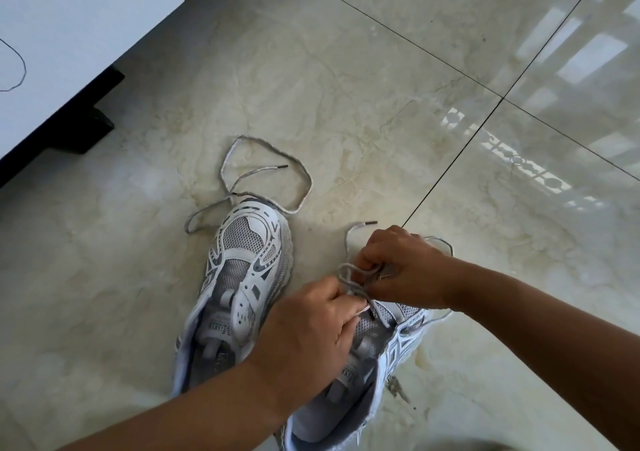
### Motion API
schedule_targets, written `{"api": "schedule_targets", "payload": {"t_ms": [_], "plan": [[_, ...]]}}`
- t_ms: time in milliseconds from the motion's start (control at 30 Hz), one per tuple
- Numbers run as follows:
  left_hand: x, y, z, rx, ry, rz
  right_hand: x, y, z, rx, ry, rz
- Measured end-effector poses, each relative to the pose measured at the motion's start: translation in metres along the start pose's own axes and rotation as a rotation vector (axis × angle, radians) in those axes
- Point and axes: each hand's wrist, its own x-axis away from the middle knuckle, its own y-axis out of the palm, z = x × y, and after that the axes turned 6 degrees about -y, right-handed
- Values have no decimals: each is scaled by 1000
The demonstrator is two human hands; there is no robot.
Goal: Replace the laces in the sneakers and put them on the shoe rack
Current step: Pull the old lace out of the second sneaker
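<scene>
Two grey-and-white mesh sneakers stood side by side on the glossy marble-patterned floor tiles (346, 79), toes pointing away from the person. The left sneaker (239, 277) had no lace through its eyelets and its tongue stood exposed. A loose grey lace (266, 145) with dark tips lay in loops on the tile at that shoe's toe, one strand touching the toe cap.

Both forearms reached in from the lower edge and met over the right sneaker (374, 346), whose front was largely covered by the hands. The left hand (308, 322) was held knuckles-up with its fingers curled, thumb and forefinger pinching a second grey lace (349, 274) just above the forward eyelets. The right hand (401, 270) came in from the right with its wrist bent inward, fingers curled and gripping the same lace a little further forward. Between the two hands the lace formed small loops. One dark-tipped end (369, 223) stuck out past the right hand's knuckles, and another strand curved out on the floor beyond that hand.

Along the upper left ran a white cabinet (69, 34) raised on a black base (86, 128). A thin dark thread lay curved on its white surface. Window reflections showed on the tiles at the right.
</scene>
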Motion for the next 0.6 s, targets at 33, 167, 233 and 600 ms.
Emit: {"api": "schedule_targets", "payload": {"t_ms": [33, 167, 233, 600], "plan": [[0, 0, 0, 3, -2, -2, 0, 0, 1, 7, -20, -8], [0, 0, -1, 17, -13, 1, 3, -3, 4, -30, -74, 4], [0, 0, 0, 16, -11, 4, 2, -1, 4, 0, -87, 23], [4, 4, 4, -29, -2, 7, 0, 17, 14, -232, 169, 427]]}}
